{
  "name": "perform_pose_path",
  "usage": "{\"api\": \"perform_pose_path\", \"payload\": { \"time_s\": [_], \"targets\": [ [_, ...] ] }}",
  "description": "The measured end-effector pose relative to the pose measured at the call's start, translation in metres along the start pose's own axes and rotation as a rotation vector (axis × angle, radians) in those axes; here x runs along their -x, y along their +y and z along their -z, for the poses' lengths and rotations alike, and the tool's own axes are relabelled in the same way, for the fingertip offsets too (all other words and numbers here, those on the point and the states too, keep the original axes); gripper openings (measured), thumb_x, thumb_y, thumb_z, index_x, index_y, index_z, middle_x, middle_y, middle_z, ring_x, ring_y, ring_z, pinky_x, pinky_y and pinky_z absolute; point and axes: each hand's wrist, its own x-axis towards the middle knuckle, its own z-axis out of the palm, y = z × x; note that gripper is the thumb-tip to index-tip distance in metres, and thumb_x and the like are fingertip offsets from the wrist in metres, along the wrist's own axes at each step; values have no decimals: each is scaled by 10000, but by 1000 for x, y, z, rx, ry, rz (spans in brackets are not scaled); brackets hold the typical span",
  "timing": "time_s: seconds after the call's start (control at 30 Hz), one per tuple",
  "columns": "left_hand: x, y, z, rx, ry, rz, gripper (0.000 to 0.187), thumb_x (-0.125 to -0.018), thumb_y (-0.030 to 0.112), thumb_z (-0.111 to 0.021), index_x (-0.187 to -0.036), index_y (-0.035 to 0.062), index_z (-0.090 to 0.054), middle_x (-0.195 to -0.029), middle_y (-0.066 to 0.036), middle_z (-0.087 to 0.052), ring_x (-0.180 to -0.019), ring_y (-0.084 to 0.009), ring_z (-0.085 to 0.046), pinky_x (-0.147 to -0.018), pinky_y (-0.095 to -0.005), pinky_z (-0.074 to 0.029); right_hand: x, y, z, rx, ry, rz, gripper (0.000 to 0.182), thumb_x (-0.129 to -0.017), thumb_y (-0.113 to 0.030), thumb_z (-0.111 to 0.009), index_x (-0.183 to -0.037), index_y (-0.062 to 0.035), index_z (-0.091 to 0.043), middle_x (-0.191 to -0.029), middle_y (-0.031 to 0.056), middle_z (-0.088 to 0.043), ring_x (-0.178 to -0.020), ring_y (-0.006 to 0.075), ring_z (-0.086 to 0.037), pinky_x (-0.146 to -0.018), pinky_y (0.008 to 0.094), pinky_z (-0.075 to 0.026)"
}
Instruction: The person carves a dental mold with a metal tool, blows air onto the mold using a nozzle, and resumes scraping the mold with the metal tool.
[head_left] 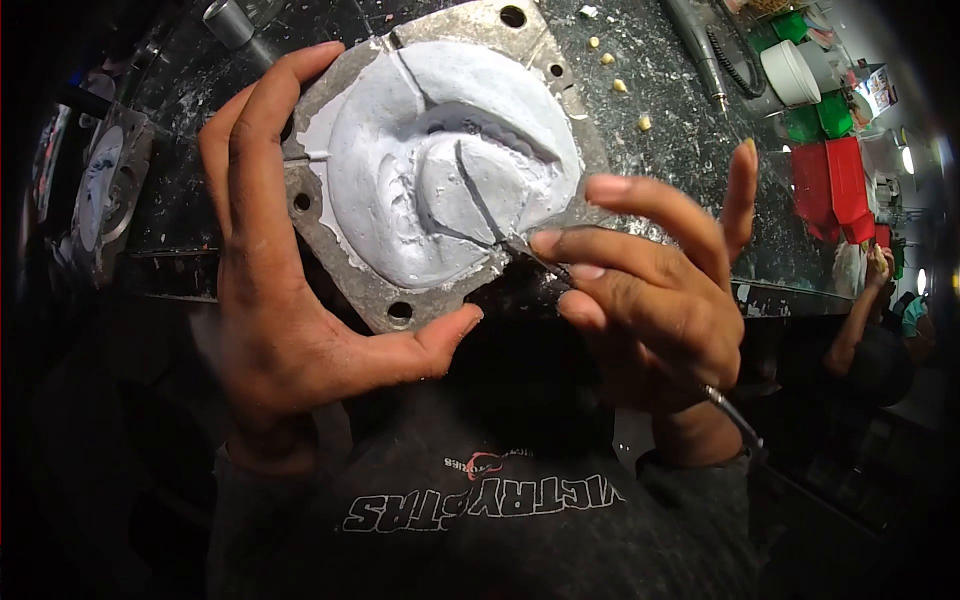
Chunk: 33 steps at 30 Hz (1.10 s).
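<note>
A metal dental flask half (360, 300) filled with white plaster (360, 150) is tilted up in front of me. The plaster has a horseshoe-shaped groove with tooth-like hollows around a raised middle. My left hand (275, 240) grips the flask, fingers along its left side and thumb at the lower edge. Pinched in my right hand (660, 270) is a slim metal carving tool (480, 200). Its dark, narrow blade reaches over the raised middle of the plaster, and its shiny other end shows by my wrist.
A second plaster-filled metal flask half (110, 185) sits at the left on the dark, dusty bench (640, 40). Several small yellowish pieces (619, 86) lie behind the flask. A handpiece (705, 60), a white tub (790, 72) and a red container (832, 190) stand right. Another person's arm (860, 300) shows far right.
</note>
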Motion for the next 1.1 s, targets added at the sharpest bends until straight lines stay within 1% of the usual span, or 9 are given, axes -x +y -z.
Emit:
{"api": "perform_pose_path", "payload": {
  "time_s": [0.1, 0.27, 0.37, 0.43, 0.5, 0.63, 0.73, 0.93, 1.1],
  "targets": [
    [1, -2, -2, 31, 6, 23, 1230, -439, 235, -884, -1526, -13, -363, -1430, -129, -396, -1348, -277, -481, -1168, -412, -409, 4, 7, -11, -226, 90, -118, 170, -972, -273, -714, -971, -113, -657, -948, 77, -796, -1275, 257, -576, -1258, 539, -87],
    [0, -5, -4, 112, 17, 6, 1221, -451, 220, -873, -1534, -1, -354, -1420, -123, -398, -1353, -276, -480, -1173, -421, -407, 6, 9, -5, -442, 104, -257, 139, -933, -197, -748, -956, -61, -732, -949, 89, -781, -1202, 253, -598, -1234, 532, -176],
    [1, -8, -5, 102, 16, -27, 1220, -454, 228, -870, -1534, -1, -352, -1418, -119, -400, -1354, -274, -479, -1174, -421, -405, 6, 9, 2, -349, 29, -267, 183, -934, -216, -740, -945, -33, -746, -892, 87, -756, -1081, 234, -636, -1197, 531, -276],
    [0, -4, -7, 113, 28, -6, 1218, -456, 229, -869, -1534, 0, -352, -1417, -119, -400, -1356, -275, -478, -1174, -421, -404, 8, 13, -1, -765, 118, -300, 248, -933, -259, -735, -994, -20, -740, -854, 94, -735, -942, 214, -658, -1168, 543, -336],
    [0, -2, -8, 121, 41, 22, 1216, -458, 230, -868, -1534, 1, -352, -1417, -118, -401, -1358, -276, -477, -1174, -420, -403, 9, 8, -1, -767, 195, -347, 273, -928, -248, -715, -1037, 2, -729, -875, 117, -740, -904, 222, -695, -1184, 566, -324],
    [1, -5, -8, 121, 39, 3, 1213, -465, 237, -870, -1535, 0, -350, -1417, -120, -401, -1358, -277, -479, -1172, -416, -404, 10, -3, 2, -718, 160, -443, 191, -885, -91, -689, -1029, 34, -678, -948, 167, -760, -943, 265, -748, -1217, 588, -269],
    [0, -6, -10, 168, 44, 2, 1216, -472, 253, -880, -1534, -5, -349, -1417, -120, -401, -1353, -276, -483, -1170, -413, -407, 13, 7, 7, -505, 36, -200, 195, -852, 13, -712, -1044, -9, -681, -941, 148, -769, -913, 252, -755, -1224, 597, -242],
    [1, -7, -8, 145, 44, -20, 1218, -487, 280, -899, -1533, -11, -347, -1417, -121, -401, -1345, -276, -491, -1165, -410, -415, 7, -11, 11, -100, 34, -43, 166, -895, -104, -779, -1030, -94, -683, -949, 93, -776, -882, 215, -755, -1184, 609, -328],
    [1, -8, -8, 133, 42, -27, 1220, -493, 292, -909, -1533, -11, -347, -1419, -125, -401, -1346, -276, -489, -1162, -411, -422, 8, -17, 13, 27, 12, 0, 170, -903, -99, -770, -1043, -112, -674, -961, 58, -774, -881, 197, -753, -1184, 643, -320]
  ]
}}
